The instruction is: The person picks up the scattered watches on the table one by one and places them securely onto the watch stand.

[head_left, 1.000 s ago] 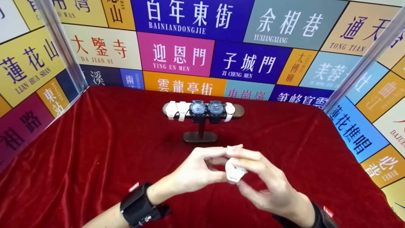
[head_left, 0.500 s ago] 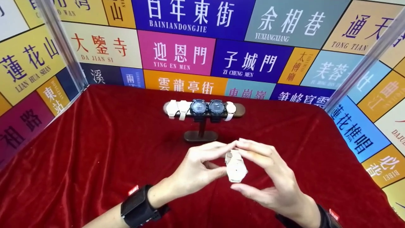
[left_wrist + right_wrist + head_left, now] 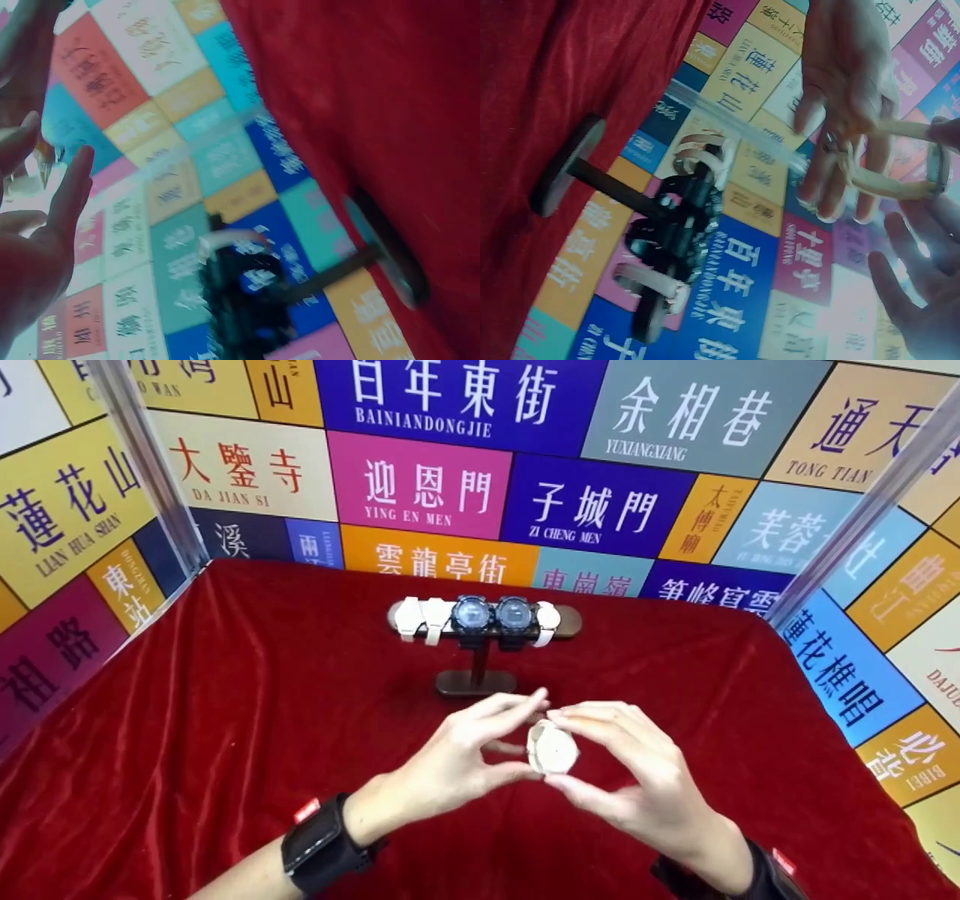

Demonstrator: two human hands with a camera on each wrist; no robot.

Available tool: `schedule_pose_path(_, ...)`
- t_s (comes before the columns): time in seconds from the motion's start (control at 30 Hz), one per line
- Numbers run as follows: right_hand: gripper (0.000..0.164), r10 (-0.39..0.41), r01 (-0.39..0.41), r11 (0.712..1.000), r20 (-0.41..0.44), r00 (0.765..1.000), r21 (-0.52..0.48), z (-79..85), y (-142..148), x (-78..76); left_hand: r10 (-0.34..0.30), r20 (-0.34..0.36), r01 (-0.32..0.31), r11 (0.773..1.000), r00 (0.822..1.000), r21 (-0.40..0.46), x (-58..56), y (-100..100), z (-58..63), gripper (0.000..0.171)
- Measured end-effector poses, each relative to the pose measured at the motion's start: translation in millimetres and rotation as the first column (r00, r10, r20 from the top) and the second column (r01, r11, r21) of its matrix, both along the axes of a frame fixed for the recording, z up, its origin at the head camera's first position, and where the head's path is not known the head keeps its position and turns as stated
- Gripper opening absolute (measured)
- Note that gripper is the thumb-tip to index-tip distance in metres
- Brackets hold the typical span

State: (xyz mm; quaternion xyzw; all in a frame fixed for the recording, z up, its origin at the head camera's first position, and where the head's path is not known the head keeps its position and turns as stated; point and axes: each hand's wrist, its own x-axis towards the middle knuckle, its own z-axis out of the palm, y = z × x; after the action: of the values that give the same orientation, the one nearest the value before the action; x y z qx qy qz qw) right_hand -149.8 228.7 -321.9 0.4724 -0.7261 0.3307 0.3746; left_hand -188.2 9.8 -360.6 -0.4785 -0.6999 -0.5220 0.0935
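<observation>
White, round-faced wristwatch (image 3: pixel 553 750) sits pinched between both hands over the red velvet cloth (image 3: pixel 225 750): left hand (image 3: pixel 457 757) and right hand (image 3: pixel 637 780) each grasp it; I'd keep the strap ends steady with fingertips

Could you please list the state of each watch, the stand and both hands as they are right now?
White watch: held between both hands above the cloth, face up toward the head camera.
Left hand: fingertips pinching the white watch.
Right hand: fingers curled round the white watch.
Watch stand: upright on the red cloth.
Two black watches: hung mid-bar.
White watches: hung beside them.
</observation>
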Motion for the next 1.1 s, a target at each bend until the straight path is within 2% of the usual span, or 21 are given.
schedule_pose_path(0.07, 0.041, -0.033, 0.031, 0.999, 0.052, 0.998, 0.032, -6.7, 6, -7.6, 0.024, -0.04, -0.025, 0.999, 0.999, -0.025, -8.7, -8, -5.5, 0.073)
schedule_pose_path(0.17, 0.043, -0.119, 0.105, 0.99, 0.14, 0.983, 0.099, -15.7, 17, -21.7, 0.099, -0.09, -0.1, 0.995, 0.991, -0.001, -25.0, -28, -7.7, 0.075)
schedule_pose_path(0.23, 0.043, -0.194, 0.162, 0.974, 0.209, 0.959, 0.158, -20.4, 27, -34.2, 0.189, -0.149, -0.188, 0.982, 0.971, 0.016, -37.7, -46, -2.3, 0.07)
schedule_pose_path(0.3, 0.039, -0.276, 0.214, 0.951, 0.299, 0.913, 0.224, -23.2, 38, -48.0, 0.292, -0.175, -0.298, 0.954, 0.94, -0.009, -50.3, -65, 7.5, 0.073)
schedule_pose_path(0.37, 0.033, -0.353, 0.256, 0.924, 0.375, 0.857, 0.284, -24.4, 49, -63.2, 0.391, -0.173, -0.411, 0.906, 0.904, -0.099, -62.8, -85, 18.3, 0.081)
schedule_pose_path(0.4, 0.031, -0.388, 0.272, 0.911, 0.421, 0.82, 0.31, -24.1, 54, -70.9, 0.429, -0.161, -0.453, 0.877, 0.889, -0.163, -69.2, -95, 23.2, 0.087)
schedule_pose_path(0.47, 0.029, -0.453, 0.299, 0.884, 0.494, 0.742, 0.361, -21.8, 64, -85.1, 0.484, -0.107, -0.492, 0.819, 0.869, -0.293, -82.0, -111, 29.1, 0.101)
schedule_pose_path(0.5, 0.03, -0.478, 0.311, 0.872, 0.515, 0.711, 0.379, -20.2, 69, -92.3, 0.504, -0.071, -0.495, 0.796, 0.861, -0.348, -88.0, -118, 29.9, 0.105)
schedule_pose_path(0.53, 0.031, -0.498, 0.324, 0.862, 0.532, 0.685, 0.39, -18.2, 72, -99.1, 0.516, -0.032, -0.486, 0.782, 0.856, -0.391, -93.7, -123, 29.3, 0.108)
schedule_pose_path(0.57, 0.032, -0.51, 0.334, 0.857, 0.55, 0.661, 0.394, -15.8, 75, -105.6, 0.519, 0.012, -0.468, 0.779, 0.855, -0.417, -98.8, -127, 27.9, 0.109)
schedule_pose_path(0.63, 0.034, -0.519, 0.356, 0.854, 0.575, 0.633, 0.379, -11.4, 77, -117.6, 0.505, 0.092, -0.423, 0.796, 0.858, -0.432, -106.9, -130, 23.2, 0.107)
schedule_pose_path(0.7, 0.036, -0.502, 0.376, 0.865, 0.59, 0.633, 0.333, -7.9, 75, -127.6, 0.48, 0.141, -0.39, 0.825, 0.866, -0.409, -112.6, -129, 18.2, 0.103)
schedule_pose_path(0.73, 0.037, -0.49, 0.384, 0.871, 0.591, 0.641, 0.305, -6.5, 73, -131.4, 0.465, 0.153, -0.379, 0.839, 0.872, -0.391, -114.6, -127, 16.4, 0.1)
schedule_pose_path(0.8, 0.04, -0.467, 0.395, 0.882, 0.582, 0.666, 0.256, -5.1, 67, -137.8, 0.444, 0.131, -0.374, 0.854, 0.887, -0.361, -117.8, -121, 14.5, 0.095)
schedule_pose_path(0.87, 0.042, -0.448, 0.392, 0.892, 0.566, 0.692, 0.226, -5.1, 61, -141.6, 0.431, 0.065, -0.386, 0.856, 0.9, -0.343, -120.4, -115, 13.7, 0.089)
schedule_pose_path(0.97, 0.045, -0.439, 0.377, 0.898, 0.535, 0.722, 0.229, -7.9, 55, -145.5, 0.433, -0.04, -0.421, 0.846, 0.901, -0.327, -122.6, -109, 14.1, 0.081)
schedule_pose_path(1.03, 0.046, -0.433, 0.364, 0.901, 0.529, 0.73, 0.235, -10.9, 54, -147.4, 0.437, -0.082, -0.44, 0.843, 0.896, -0.31, -123.5, -108, 13.4, 0.076)
schedule_pose_path(1.1, 0.047, -0.429, 0.358, 0.903, 0.533, 0.729, 0.236, -14.0, 54, -149.2, 0.435, -0.096, -0.443, 0.849, 0.895, -0.289, -124.3, -108, 12.2, 0.071)
